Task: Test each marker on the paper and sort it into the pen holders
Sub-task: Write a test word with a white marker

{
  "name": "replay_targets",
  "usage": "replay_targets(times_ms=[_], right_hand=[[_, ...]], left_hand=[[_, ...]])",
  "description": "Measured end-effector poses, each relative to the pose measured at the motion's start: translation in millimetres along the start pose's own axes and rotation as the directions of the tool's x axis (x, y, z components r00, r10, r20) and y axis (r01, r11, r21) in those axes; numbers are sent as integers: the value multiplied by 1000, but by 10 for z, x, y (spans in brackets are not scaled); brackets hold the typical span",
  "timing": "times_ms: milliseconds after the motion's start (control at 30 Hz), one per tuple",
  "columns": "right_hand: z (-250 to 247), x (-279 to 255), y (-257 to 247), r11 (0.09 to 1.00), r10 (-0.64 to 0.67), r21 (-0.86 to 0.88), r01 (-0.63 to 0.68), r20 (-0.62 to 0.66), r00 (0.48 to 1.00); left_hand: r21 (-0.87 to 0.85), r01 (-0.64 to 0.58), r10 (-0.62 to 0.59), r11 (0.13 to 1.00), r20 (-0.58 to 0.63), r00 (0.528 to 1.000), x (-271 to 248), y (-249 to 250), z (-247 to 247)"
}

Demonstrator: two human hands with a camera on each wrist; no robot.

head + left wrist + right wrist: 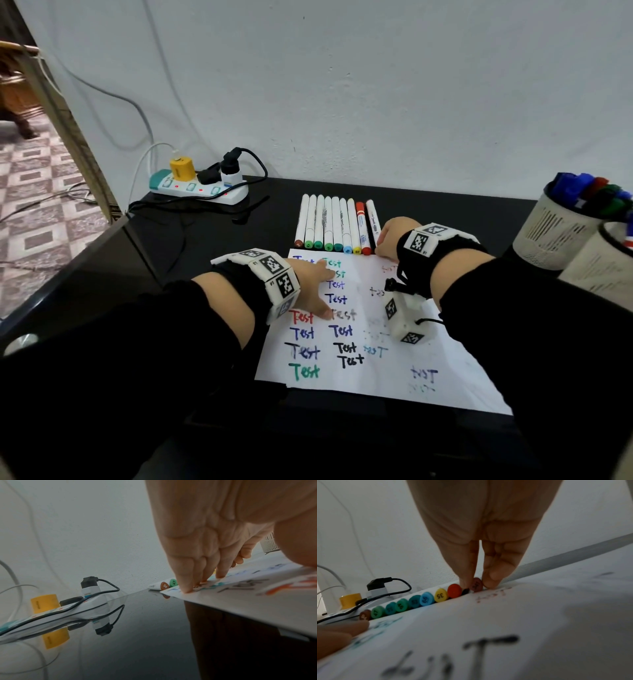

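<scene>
The rightmost marker [373,219] lies at the end of the row on the bench [205,240], its long axis running away from the person, capped end at the paper's [376,370] far edge. The right hand [390,238] pinches that end between thumb and fingers [493,580]. The left hand [313,284] presses straight fingers flat on the paper.

White paper [445,370] carries "Test" in red, blue, green and black on a glossy black table [205,233]. White-barrelled markers [329,219] show brown, green, teal, blue, yellow and red caps. Black-and-white square codes pattern the wristbands [274,270].
</scene>
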State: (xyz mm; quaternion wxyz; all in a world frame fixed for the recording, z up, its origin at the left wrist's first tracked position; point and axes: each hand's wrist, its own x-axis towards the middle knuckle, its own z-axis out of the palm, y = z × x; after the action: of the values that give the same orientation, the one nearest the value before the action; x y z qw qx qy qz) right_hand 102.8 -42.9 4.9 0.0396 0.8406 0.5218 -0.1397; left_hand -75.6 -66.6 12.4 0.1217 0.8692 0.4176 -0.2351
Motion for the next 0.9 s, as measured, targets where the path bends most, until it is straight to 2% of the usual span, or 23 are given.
replay_targets(times_ms=[67,200,467,567,667,900], right_hand=[[15,10,43,1000,3,15,-2,-41,999],[-37,-81,45,992,-19,126,23,-31,999],[-42,-92,-16,996,-25,88,22,34,999],[-32,-105,15,994,-37,106,37,-2,999],[-5,-114,43,990,9,144,-2,-47,999],[-58,-113,4,921,157,372,-117,-81,984]], left_hand=[[-2,4,-4,1000,-2,1000,5,6,-4],[-7,8,-8,1000,2,1000,19,2,-1],[-6,0,0,1000,-1,1000,24,-8,7],[-2,-3,3,1000,-4,1000,26,-13,13],[-5,0,0,1000,-8,1000,26,-10,11],[-6,-1,0,1000,-12,1000,32,-14,17]])
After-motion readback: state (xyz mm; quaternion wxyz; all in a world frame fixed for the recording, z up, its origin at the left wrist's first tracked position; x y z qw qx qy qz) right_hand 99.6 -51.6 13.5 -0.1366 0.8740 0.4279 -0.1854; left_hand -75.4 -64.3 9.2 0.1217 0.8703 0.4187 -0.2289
